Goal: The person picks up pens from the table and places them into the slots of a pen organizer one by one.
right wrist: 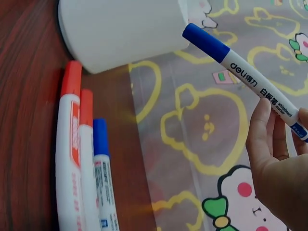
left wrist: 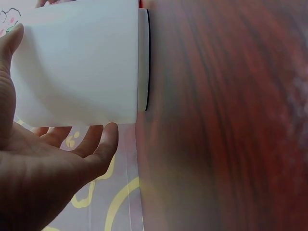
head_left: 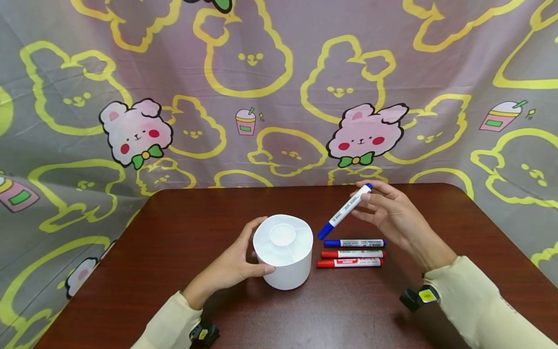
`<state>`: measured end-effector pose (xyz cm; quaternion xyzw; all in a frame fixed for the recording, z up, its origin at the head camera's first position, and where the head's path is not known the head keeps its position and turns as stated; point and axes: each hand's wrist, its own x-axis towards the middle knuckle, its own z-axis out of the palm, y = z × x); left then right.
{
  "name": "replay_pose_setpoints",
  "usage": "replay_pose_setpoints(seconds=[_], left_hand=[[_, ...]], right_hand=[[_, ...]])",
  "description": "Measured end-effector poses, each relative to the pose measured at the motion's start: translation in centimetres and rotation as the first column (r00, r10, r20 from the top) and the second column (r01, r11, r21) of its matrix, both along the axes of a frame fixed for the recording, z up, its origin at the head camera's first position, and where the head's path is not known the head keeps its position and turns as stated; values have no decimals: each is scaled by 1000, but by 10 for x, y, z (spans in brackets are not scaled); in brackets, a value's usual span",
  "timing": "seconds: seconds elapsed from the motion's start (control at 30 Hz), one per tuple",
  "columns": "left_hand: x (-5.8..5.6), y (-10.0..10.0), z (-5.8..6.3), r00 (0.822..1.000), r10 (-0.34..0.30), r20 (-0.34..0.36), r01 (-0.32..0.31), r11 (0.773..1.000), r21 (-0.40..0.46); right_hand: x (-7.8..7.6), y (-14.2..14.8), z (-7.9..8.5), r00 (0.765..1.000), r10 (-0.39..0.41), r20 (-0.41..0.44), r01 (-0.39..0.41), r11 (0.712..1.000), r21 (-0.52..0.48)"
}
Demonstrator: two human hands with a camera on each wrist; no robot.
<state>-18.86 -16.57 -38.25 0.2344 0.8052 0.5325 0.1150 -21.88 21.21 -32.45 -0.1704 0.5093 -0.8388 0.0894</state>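
A white round pen holder (head_left: pixel 288 275) with a divided top and a round middle opening stands upright. My left hand (head_left: pixel 233 264) grips it from the left, thumb on the near wall and fingers along the far side. My right hand (head_left: pixel 390 211) pinches a blue-capped whiteboard marker (head_left: pixel 346 211) near its rear end. That marker is tilted in the air, its cap pointing down and left towards the holder; the lettering on its white barrel (right wrist: pixel 255 82) shows in the right wrist view.
Below the raised marker, another blue marker (head_left: pixel 355 243) and two red markers, one (head_left: pixel 353 254) above the other (head_left: pixel 350 263), lie side by side on the dark wooden table (head_left: pixel 174 232). A cartoon-print curtain (head_left: pixel 279 106) hangs behind the table.
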Motion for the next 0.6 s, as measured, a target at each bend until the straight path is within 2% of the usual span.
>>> replay_pose_setpoints(seconds=[0.33, 0.6], left_hand=[[0, 1, 0, 1000, 3, 1, -3, 1000, -5], [0, 0, 1, 1000, 0, -15, 0, 1000, -14]], right_hand=[[3, -16, 8, 1000, 24, -10, -24, 999, -23], [1, -32, 10, 1000, -19, 17, 18, 998, 55]])
